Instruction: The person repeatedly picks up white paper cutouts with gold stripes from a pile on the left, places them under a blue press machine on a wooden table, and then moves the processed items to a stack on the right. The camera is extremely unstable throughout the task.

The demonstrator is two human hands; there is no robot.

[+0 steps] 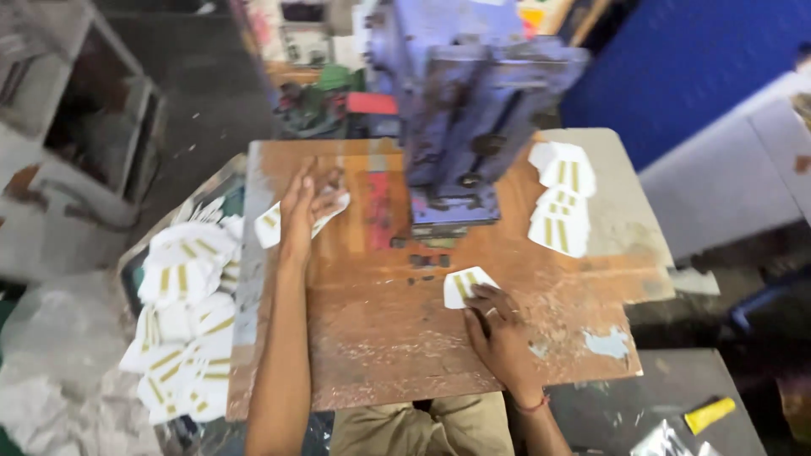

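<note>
Small white card piece with two gold stripes (465, 285) lies flat on surface centre, just below blue-purple metal press machine (463, 101). Right hand (500, 331) rests on its lower edge, fingers together, pressing down, not clamped. Left hand (304, 209) holds second white gold-striped piece (272, 224) at left, fingers closed around it. Worn rusty-brown surface (380, 338), paint chipped. Stack of same pieces (560, 201) at right; heap of them (182, 317) off left edge. Blue wall (676, 59) behind; yellow tube (710, 414) lower right.
</note>
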